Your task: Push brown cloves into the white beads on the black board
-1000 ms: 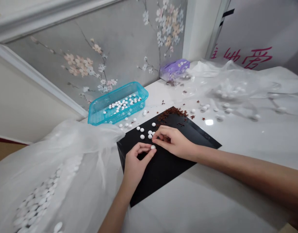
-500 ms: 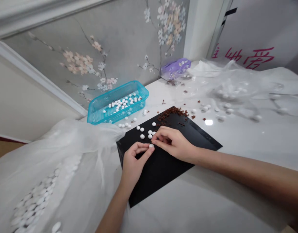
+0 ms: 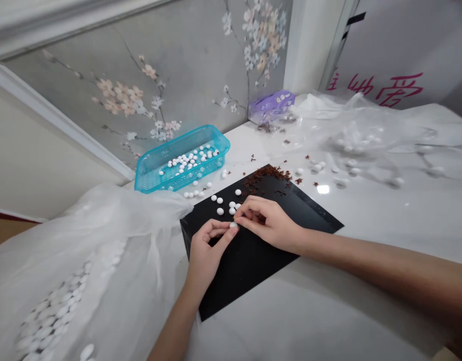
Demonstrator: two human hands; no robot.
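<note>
My left hand (image 3: 206, 253) pinches a small white ball (image 3: 233, 225) between thumb and fingertips over a black sheet (image 3: 246, 276). Right beside that ball, my right hand (image 3: 270, 220) is closed in a pinch, and what its fingertips hold is too small to make out. Several loose white balls (image 3: 220, 211) lie on the sheet just beyond my hands, some partly hidden by my right fingers. A heap of small reddish-brown pieces (image 3: 266, 175) covers the sheet's far corner.
Behind the sheet stands a blue plastic basket (image 3: 148, 181) with several white balls in it. A clear bag full of white balls (image 3: 46, 321) lies at left. More plastic bags (image 3: 366, 130) and a purple container (image 3: 272, 104) sit at the back right. Stray balls and brown bits dot the white table.
Nearly nothing differs. Both hands keep the same pinch at the ball, and the whole view has shifted very slightly.
</note>
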